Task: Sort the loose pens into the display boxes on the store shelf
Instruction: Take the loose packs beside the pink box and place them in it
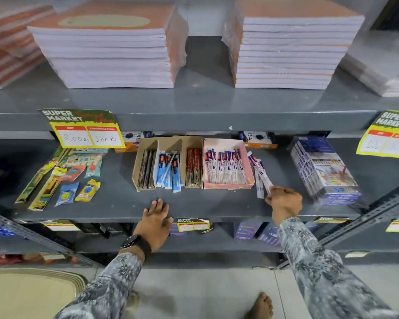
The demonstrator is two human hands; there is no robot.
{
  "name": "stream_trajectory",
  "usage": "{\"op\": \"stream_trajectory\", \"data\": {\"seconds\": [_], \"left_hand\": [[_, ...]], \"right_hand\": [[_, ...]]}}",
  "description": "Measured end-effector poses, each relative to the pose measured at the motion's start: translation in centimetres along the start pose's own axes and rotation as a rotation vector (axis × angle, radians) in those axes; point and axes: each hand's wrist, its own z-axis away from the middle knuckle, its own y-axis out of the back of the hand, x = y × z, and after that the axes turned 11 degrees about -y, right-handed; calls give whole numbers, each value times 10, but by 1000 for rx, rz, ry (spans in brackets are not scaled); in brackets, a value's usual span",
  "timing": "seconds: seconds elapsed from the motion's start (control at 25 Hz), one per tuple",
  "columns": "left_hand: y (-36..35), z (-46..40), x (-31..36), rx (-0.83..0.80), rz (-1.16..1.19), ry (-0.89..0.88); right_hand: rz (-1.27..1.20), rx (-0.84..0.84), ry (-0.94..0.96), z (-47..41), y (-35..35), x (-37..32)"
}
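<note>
A few loose white-and-blue packaged pens point(259, 171) lie on the grey shelf just right of the pink display box point(245, 157), which holds several matching pens. My right hand point(285, 200) is shut on the near ends of these loose pens. Left of the pink box stands a brown cardboard box point(145, 143) with three compartments: dark pens, blue-packaged pens point(168, 170) spilling over its front, and red pens point(194, 166). My left hand point(157, 218) rests flat and open on the shelf's front edge, holding nothing.
A wrapped blue pack of boxes point(325, 171) stands close to the right of my right hand. Toothbrush and toy packets point(62, 178) lie at the left. Notebook stacks point(111, 47) fill the shelf above. Price cards point(85, 130) hang from the shelf lips.
</note>
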Motion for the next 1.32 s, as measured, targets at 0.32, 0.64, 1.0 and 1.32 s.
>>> {"op": "stream_trajectory", "data": {"seconds": [0.32, 0.64, 1.0, 1.32], "left_hand": [[30, -7, 25, 343, 520, 100], [52, -20, 50, 298, 1648, 259], [50, -21, 50, 416, 1685, 293], [47, -25, 49, 455, 1644, 330]], "right_hand": [[-77, 79, 757, 69, 10, -27], [420, -528, 1172, 111, 6, 12], [316, -505, 1097, 98, -7, 21], [197, -936, 213, 106, -9, -14]]}}
